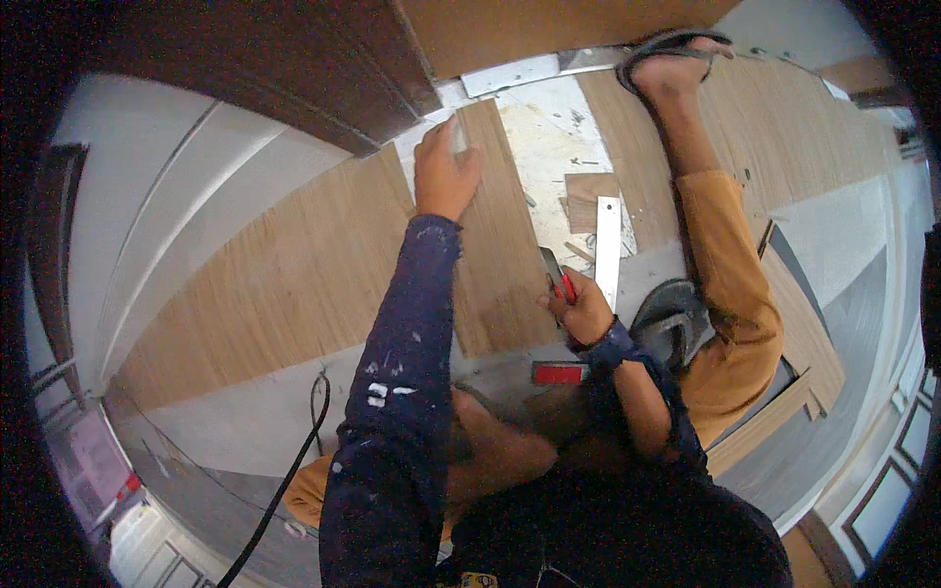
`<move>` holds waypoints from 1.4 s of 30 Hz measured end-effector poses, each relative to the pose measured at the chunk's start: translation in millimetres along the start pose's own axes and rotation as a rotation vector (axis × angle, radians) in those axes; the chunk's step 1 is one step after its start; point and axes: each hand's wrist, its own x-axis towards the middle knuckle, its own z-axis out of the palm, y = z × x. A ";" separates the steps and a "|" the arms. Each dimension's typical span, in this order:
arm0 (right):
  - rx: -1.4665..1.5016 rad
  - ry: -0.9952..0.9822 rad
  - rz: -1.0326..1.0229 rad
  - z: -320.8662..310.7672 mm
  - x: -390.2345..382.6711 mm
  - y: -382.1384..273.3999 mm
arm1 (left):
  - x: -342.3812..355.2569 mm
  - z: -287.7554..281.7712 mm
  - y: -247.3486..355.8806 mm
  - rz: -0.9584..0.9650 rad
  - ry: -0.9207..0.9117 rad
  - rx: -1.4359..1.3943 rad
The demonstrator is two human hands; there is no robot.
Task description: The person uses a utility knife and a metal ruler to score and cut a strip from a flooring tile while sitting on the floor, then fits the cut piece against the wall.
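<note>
My left hand (446,174) rests at the far end of a loose wood-look floor plank (500,245), over its left edge. Its thumb and forefinger are apart, with no tool visible in them; the other fingers are partly hidden. My right hand (586,312) is closed round a red and black utility knife (566,284), beside the plank's right edge near its close end. Right of the plank, a metal ruler (609,245) lies on the pale subfloor (549,137), overlapping a small cut piece of plank (588,191).
Laid planks (265,274) cover the floor at left. A brown door (294,59) stands at far left. A red and dark block (559,373) lies close to me. My sandalled foot (671,73) is stretched out at right, with plank offcuts (818,363) beyond the leg. A black cable (294,470) runs at lower left.
</note>
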 end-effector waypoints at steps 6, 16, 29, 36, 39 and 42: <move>-0.007 -0.079 0.232 -10.4 -6.6 -0.4 | 7.7 -2.5 -0.6 -0.388 -0.099 -0.443; -0.198 -0.085 0.032 -1.5 -29.2 -3.3 | 20.3 -37.8 -27.6 -0.313 -0.242 -0.341; -0.392 0.031 -0.135 9.5 -39.7 -2.3 | 43.7 -127.4 29.2 -0.282 -0.490 -0.549; -0.219 0.059 -0.052 4.3 -57.0 -24.3 | 11.5 -180.3 70.0 -0.209 -0.462 -0.396; -0.038 0.095 -0.230 4.8 -55.0 -35.8 | -1.9 -197.3 91.8 -0.231 -0.388 -0.360; 0.024 0.015 -0.210 14.1 -56.5 -81.6 | -17.7 -205.5 94.9 -0.291 -0.248 -0.257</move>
